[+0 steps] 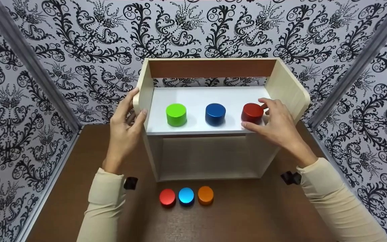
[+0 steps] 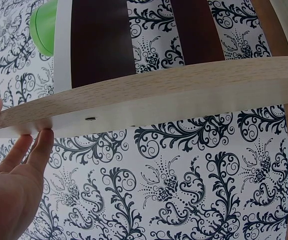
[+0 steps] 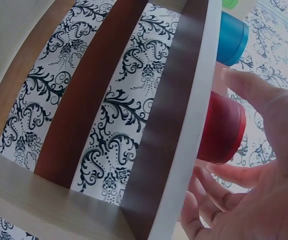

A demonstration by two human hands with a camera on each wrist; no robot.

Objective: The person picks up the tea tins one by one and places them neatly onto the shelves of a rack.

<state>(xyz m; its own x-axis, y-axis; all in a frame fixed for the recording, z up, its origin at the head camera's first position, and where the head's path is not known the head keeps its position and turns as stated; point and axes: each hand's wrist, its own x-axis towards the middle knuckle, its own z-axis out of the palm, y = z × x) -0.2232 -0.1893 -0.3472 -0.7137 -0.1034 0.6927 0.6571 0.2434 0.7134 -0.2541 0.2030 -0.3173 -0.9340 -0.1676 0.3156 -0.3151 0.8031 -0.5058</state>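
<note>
My left hand (image 1: 124, 129) grips the front edge of the left side panel (image 1: 142, 89) of a small pale wooden shelf, thumb inside and fingers outside. On the white upper board (image 1: 193, 94) stand a green cylinder (image 1: 176, 115), a dark blue cylinder (image 1: 215, 114) and a dark red cylinder (image 1: 252, 113), spaced in a row. The right hand (image 1: 277, 122) holds the dark red one at the board's right end, thumb in front and fingers curled behind. In the right wrist view, the thumb and fingers lie on opposite sides of that red cylinder (image 3: 222, 129).
Before the shelf, a red cylinder (image 1: 167, 197), a light blue cylinder (image 1: 186, 196) and an orange cylinder (image 1: 206, 195) stand close together on the brown table (image 1: 233, 215). An open lower compartment (image 1: 203, 158) lies under the board. Black-and-white patterned walls (image 1: 186, 30) surround the table.
</note>
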